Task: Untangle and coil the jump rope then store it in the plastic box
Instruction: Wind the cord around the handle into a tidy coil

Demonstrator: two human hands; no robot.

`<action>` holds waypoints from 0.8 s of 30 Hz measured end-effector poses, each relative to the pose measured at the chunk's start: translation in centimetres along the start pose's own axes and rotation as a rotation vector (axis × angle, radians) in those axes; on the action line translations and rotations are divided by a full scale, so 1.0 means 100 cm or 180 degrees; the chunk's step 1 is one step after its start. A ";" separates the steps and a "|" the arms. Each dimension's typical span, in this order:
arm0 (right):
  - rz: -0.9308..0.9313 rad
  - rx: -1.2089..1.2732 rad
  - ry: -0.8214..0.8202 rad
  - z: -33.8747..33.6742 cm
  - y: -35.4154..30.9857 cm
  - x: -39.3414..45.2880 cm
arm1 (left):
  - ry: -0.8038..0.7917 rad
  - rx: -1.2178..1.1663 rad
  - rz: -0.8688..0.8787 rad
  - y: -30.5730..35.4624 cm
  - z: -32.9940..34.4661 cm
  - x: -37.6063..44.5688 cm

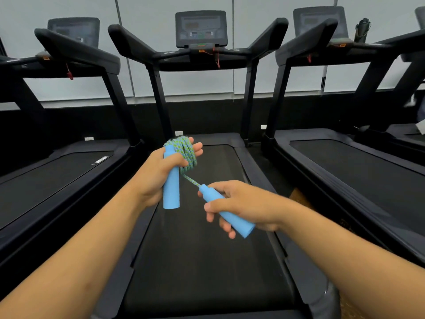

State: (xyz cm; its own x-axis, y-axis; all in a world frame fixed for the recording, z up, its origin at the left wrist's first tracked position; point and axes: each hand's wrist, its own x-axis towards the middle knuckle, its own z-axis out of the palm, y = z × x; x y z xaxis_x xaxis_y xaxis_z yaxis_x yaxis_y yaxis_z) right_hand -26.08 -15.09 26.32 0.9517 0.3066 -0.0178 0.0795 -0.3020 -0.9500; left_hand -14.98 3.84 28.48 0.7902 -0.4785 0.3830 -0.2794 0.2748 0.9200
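The jump rope has a braided blue-green cord (pixel 186 150) and two light blue handles. Most of the cord is wound in loops around my left hand (pixel 158 171), which also grips one handle (pixel 171 192) upright. A short straight stretch of cord runs down and right to the second handle (pixel 230 214). My right hand (pixel 241 207) holds that handle tilted, cord end up and to the left. Both hands are above a treadmill belt. No plastic box is in view.
I stand on the middle black treadmill (pixel 195 261), its console (pixel 201 28) ahead. Treadmills (pixel 57 180) (pixel 368 176) flank it left and right. A dark bottle (pixel 362 29) stands on the right treadmill's console. A strip of brown floor (pixel 301 199) shows between machines.
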 end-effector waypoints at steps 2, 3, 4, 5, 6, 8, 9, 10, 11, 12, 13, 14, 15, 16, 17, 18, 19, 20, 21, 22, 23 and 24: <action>0.0084 -0.0493 -0.0037 -0.011 -0.012 -0.008 | -0.0016 0.0133 -0.0064 -0.005 -0.004 -0.001; 0.0122 -0.0741 -0.0013 -0.017 -0.018 -0.012 | -0.0037 0.0222 -0.0094 -0.008 -0.005 -0.001; 0.0121 -0.0971 0.0029 -0.022 -0.025 -0.017 | -0.0067 0.0337 -0.0118 -0.009 -0.005 -0.002; 0.0069 -0.1156 0.0095 -0.028 -0.032 -0.021 | -0.0114 0.0451 -0.0144 -0.011 -0.004 -0.002; -0.0026 -0.1271 0.0201 -0.033 -0.038 -0.026 | -0.0176 0.0538 -0.0180 -0.012 -0.003 -0.003; -0.0283 -0.1327 0.0543 -0.041 -0.049 -0.032 | -0.0317 0.0655 -0.0307 -0.013 0.003 -0.006; -0.0433 -0.1276 0.0741 -0.044 -0.053 -0.034 | -0.0410 0.0751 -0.0362 -0.012 0.006 -0.008; -0.0598 -0.1181 0.0933 -0.046 -0.056 -0.035 | -0.0509 0.0878 -0.0393 -0.012 0.010 -0.010; -0.0776 -0.1069 0.1117 -0.047 -0.058 -0.034 | -0.0630 0.1000 -0.0388 -0.012 0.014 -0.012; -0.0940 -0.0950 0.1287 -0.048 -0.059 -0.031 | -0.0768 0.1074 -0.0368 -0.011 0.017 -0.013; -0.1070 -0.0794 0.1438 -0.049 -0.057 -0.027 | -0.0906 0.1083 -0.0374 -0.010 0.020 -0.015; -0.1166 -0.0593 0.1558 -0.049 -0.054 -0.022 | -0.1019 0.1039 -0.0416 -0.010 0.024 -0.016; -0.1238 -0.0387 0.1650 -0.050 -0.050 -0.016 | -0.1106 0.0970 -0.0473 -0.009 0.028 -0.017; -0.1292 -0.0250 0.1747 -0.050 -0.045 -0.009 | -0.1187 0.0894 -0.0529 -0.009 0.032 -0.018; -0.1327 -0.0197 0.1870 -0.050 -0.040 -0.003 | -0.1243 0.0814 -0.0579 -0.009 0.037 -0.019; -0.1354 -0.0190 0.1988 -0.050 -0.034 0.002 | -0.1260 0.0714 -0.0620 -0.009 0.041 -0.020; -0.1381 -0.0208 0.2088 -0.050 -0.027 0.007 | -0.1236 0.0613 -0.0660 -0.010 0.045 -0.021; -0.1434 -0.0271 0.2168 -0.048 -0.022 0.011 | -0.1191 0.0531 -0.0697 -0.010 0.048 -0.021; -0.1547 -0.0418 0.2270 -0.047 -0.016 0.015 | -0.1144 0.0463 -0.0736 -0.011 0.051 -0.021; -0.1717 -0.0675 0.2423 -0.046 -0.010 0.019 | -0.1108 0.0386 -0.0793 -0.011 0.053 -0.021; -0.1910 -0.0973 0.2567 -0.045 -0.005 0.022 | -0.1093 0.0281 -0.0880 -0.010 0.054 -0.021; -0.2071 -0.1275 0.2623 -0.045 0.000 0.024 | -0.1095 0.0153 -0.0983 -0.009 0.055 -0.021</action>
State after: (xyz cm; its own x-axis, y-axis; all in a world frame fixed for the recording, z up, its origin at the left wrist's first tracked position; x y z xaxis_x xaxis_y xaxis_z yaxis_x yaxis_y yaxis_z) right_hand -22.48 -18.37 27.69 0.5881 -0.1339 0.7976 0.5811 -0.6160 -0.5319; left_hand -19.35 0.00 27.30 0.6158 -0.7829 0.0885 -0.0910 0.0409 0.9950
